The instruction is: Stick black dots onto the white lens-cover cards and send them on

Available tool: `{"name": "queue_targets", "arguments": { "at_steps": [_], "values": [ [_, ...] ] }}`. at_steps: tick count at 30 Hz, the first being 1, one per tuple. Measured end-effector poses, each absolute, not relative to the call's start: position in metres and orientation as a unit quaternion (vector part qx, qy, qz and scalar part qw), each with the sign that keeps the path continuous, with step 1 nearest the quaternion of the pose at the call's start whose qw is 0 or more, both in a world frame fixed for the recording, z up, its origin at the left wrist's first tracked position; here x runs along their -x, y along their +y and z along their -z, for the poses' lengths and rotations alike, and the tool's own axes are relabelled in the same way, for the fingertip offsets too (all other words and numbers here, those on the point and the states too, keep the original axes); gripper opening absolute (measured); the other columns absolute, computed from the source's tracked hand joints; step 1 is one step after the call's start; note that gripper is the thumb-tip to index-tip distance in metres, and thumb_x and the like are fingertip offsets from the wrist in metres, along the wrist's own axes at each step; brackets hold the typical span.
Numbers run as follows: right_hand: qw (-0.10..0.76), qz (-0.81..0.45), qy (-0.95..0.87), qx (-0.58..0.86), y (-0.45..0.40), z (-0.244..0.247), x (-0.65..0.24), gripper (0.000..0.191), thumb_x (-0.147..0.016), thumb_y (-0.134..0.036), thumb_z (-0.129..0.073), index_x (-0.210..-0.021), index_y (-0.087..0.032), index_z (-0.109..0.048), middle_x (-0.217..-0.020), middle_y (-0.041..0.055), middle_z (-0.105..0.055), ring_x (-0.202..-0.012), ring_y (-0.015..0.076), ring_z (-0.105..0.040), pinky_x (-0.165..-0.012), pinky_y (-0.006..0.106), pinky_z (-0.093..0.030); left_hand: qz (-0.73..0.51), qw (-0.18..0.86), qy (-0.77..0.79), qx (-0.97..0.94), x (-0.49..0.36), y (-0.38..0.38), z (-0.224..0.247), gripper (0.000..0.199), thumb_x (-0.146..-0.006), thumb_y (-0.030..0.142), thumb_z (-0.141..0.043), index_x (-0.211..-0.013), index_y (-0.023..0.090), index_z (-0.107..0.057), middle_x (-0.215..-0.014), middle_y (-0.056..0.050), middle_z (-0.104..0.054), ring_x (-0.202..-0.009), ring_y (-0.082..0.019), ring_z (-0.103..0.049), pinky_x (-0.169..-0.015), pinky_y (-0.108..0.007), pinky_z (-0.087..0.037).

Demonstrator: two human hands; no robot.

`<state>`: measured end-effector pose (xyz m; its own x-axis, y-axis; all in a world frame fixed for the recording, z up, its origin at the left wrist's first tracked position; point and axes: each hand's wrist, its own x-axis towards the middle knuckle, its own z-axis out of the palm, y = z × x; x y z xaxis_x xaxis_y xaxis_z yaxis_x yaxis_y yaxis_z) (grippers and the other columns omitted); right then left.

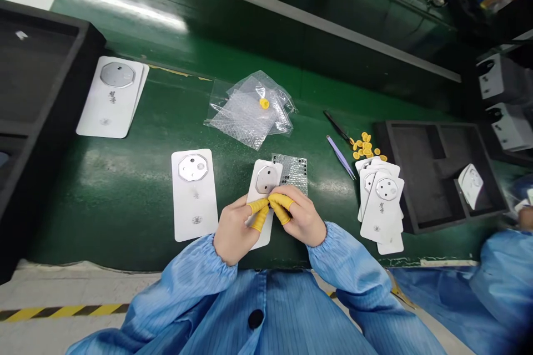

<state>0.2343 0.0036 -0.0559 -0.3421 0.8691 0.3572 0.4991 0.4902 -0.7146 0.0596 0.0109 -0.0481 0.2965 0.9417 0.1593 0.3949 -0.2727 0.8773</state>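
My left hand [241, 226] and my right hand [298, 215] meet fingertip to fingertip over a white rounded panel [263, 238]. Yellow finger cots cover the thumb and forefinger of each. Both hands are closed in a pinch, with a tiny dark bit between the tips that is too small to name. The panel has a grey octagonal plate with round holes at its far end, and my fingers hide its middle. Just beyond my right hand, a clear bubble sheet [295, 173] carries small black dots. Another white panel [194, 199] lies to the left of my left hand.
Clear plastic bags [254, 108] lie farther back. Purple tweezers [341, 158], a dark slim tool [336, 126] and loose yellow finger cots [366, 147] are at right, near stacked white panels [383, 205]. Black trays [441, 222] [83, 61] flank the bench. A co-worker's blue sleeve [506, 266] shows at far right.
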Motion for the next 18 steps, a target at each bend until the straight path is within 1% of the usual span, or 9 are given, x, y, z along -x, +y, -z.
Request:
{"name": "queue_targets", "arguments": {
  "at_steps": [3,5,9,13,16,18],
  "values": [
    [0.411,-0.320,-0.714,0.468,0.005,0.058,-0.229,0.014,-0.087,-0.010,-0.055,-0.097,-0.018,-0.060,-0.095,0.0081,-0.064,-0.088,0.0158,-0.063,-0.077,0.032,-0.055,-0.363,0.354,0.459,-0.730,-0.058,0.012,0.050,0.023,-0.078,0.008,-0.053,-0.086,0.007,-0.075,-0.086,-0.014,-0.074,-0.078,-0.022,-0.074,-0.068,-0.025,-0.060],
    [0.424,-0.346,-0.684,0.483,0.006,0.058,-0.226,0.010,-0.087,-0.012,-0.055,-0.091,-0.018,-0.060,-0.092,0.0064,-0.064,-0.085,0.0143,-0.063,-0.076,0.030,-0.055,-0.357,0.343,0.460,-0.737,-0.057,0.013,0.051,0.024,-0.077,0.007,-0.053,-0.086,0.008,-0.075,-0.084,-0.013,-0.074,-0.075,-0.021,-0.074,-0.066,-0.025,-0.060],
    [0.415,-0.346,-0.686,0.487,0.007,0.056,-0.225,0.010,-0.086,-0.012,-0.056,-0.092,-0.019,-0.060,-0.094,0.0062,-0.064,-0.088,0.0142,-0.063,-0.079,0.030,-0.054,-0.348,0.336,0.455,-0.748,-0.056,0.014,0.051,0.024,-0.077,0.007,-0.053,-0.085,0.009,-0.076,-0.081,-0.012,-0.074,-0.070,-0.021,-0.073,-0.061,-0.025,-0.060],
    [0.416,-0.373,-0.663,0.498,0.009,0.055,-0.229,0.008,-0.087,-0.015,-0.056,-0.091,-0.019,-0.061,-0.092,0.0060,-0.064,-0.086,0.0146,-0.064,-0.077,0.031,-0.055,-0.338,0.335,0.444,-0.759,-0.058,0.014,0.053,0.026,-0.079,0.007,-0.051,-0.088,0.008,-0.075,-0.084,-0.013,-0.074,-0.073,-0.022,-0.073,-0.062,-0.025,-0.060],
    [0.439,-0.341,-0.635,0.537,0.010,0.059,-0.232,0.008,-0.089,-0.016,-0.055,-0.090,-0.020,-0.061,-0.091,0.0054,-0.064,-0.085,0.0148,-0.064,-0.072,0.029,-0.056,-0.325,0.364,0.457,-0.744,-0.054,0.015,0.052,0.026,-0.080,0.010,-0.051,-0.089,0.008,-0.075,-0.088,-0.014,-0.075,-0.078,-0.022,-0.074,-0.067,-0.026,-0.060],
    [0.454,-0.284,-0.638,0.552,0.010,0.064,-0.234,0.009,-0.088,-0.014,-0.055,-0.092,-0.021,-0.061,-0.093,0.0061,-0.064,-0.088,0.0157,-0.064,-0.076,0.031,-0.056,-0.305,0.393,0.483,-0.721,-0.044,0.016,0.049,0.027,-0.079,0.012,-0.052,-0.094,0.008,-0.075,-0.091,-0.014,-0.075,-0.082,-0.024,-0.073,-0.070,-0.029,-0.060]
  ]
}}
